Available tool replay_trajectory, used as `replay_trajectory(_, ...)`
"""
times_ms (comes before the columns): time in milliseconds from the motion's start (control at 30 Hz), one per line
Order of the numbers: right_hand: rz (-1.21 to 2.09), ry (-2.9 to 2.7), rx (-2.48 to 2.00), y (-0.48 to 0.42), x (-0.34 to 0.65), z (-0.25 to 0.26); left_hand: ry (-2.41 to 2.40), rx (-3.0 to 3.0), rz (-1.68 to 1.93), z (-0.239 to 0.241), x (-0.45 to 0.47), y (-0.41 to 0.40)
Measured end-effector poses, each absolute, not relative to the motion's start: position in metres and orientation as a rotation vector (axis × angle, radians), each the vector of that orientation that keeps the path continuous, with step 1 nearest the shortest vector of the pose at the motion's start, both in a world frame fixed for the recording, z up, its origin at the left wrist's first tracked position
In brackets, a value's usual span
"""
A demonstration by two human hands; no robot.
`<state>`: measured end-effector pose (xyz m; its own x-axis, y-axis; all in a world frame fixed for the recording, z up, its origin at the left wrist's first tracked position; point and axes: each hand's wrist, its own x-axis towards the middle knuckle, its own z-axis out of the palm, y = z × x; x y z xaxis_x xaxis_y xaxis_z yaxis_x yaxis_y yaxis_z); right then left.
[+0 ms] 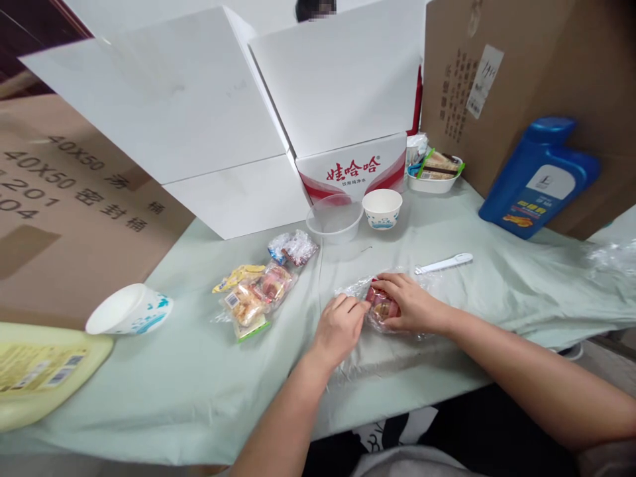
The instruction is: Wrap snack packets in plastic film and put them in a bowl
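Observation:
On a sheet of clear plastic film (358,286) lies a small wrapped snack packet (382,309), red and pink with a brownish part. My right hand (415,303) comes over it from the right, fingers on its top edge and thumb at its lower side, holding it. My left hand (342,329) is at the packet's left side with its fingers curled together on the film; its fingertips are partly hidden. Just beyond my right hand rests a white plastic cutter-like tool (444,264).
Several wrapped snacks (248,298) lie left of centre. Behind stand a clear plastic bowl (334,218), a paper bowl (382,209) and a white tray (431,184) with packets. Another paper bowl (132,310) tilts at left. A blue bottle (539,179) and large boxes (199,112) border the table.

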<state>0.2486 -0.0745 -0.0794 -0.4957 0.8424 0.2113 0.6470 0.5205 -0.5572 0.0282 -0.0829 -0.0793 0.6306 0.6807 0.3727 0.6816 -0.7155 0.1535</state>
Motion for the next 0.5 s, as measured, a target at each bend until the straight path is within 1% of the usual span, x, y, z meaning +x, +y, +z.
replay_trajectory(100, 0.556, -2.305, -1.305, -0.076, 0.248, -0.080, -1.153, -2.856, -0.604, -0.058, 0.019, -0.097)
replay_trajectory(267, 0.536, -2.298, -1.383, -0.077, 0.247, -0.073, -1.142, -2.939, -0.366, -0.033, 0.009, -0.138)
replay_trajectory(333, 0.539, -2.319, -1.395, -0.078, 0.245, -0.070, -1.160, -2.912, -0.403, -0.032, 0.014, -0.146)
replay_trajectory(433, 0.509, -2.363, -1.387, -0.082, 0.241, -0.067, -1.085, -2.940, -0.566, -0.039, 0.028, -0.145)
replay_trajectory(500, 0.475, -2.413, -1.364, -0.086, 0.237, -0.066, -1.078, -2.967, -0.586, -0.046, 0.034, -0.139)
